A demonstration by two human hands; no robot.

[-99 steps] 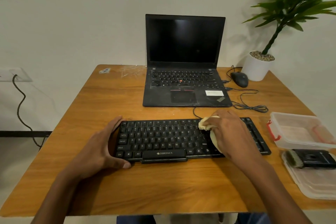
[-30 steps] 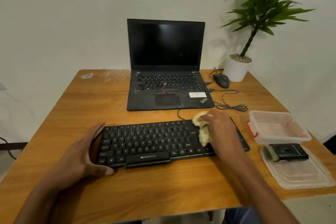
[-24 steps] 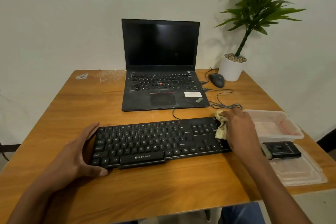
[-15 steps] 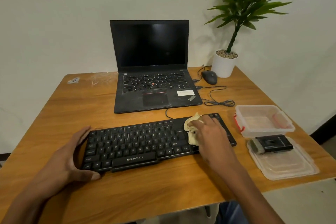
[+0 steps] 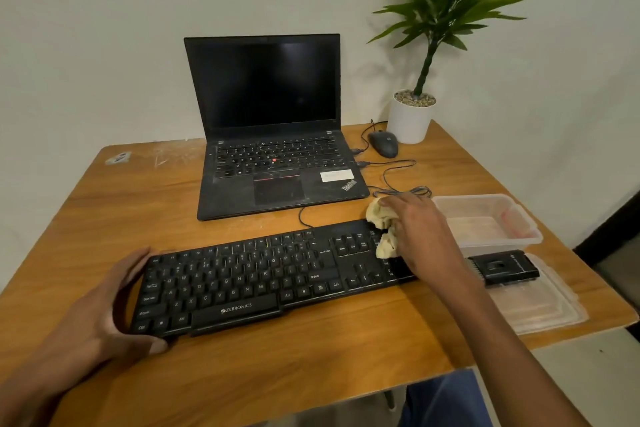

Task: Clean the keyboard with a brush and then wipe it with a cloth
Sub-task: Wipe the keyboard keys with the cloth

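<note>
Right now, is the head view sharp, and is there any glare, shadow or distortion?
Head view: mostly sharp, keyboard legends readable; the right hand and cloth slightly soft; dim warm light; the plant shadows the wall; faint glare on the laptop screen; wide-angle bowing at the table edges.

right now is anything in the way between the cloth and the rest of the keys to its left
Nothing visible. The right hand holds the cloth on the right end of the keyboard; the keys leftward lie bare up to the left hand gripping the far edge.

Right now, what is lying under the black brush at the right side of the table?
The brush rests on a clear plastic lid, beside the clear container. The right hand covers its bristle end.
</note>
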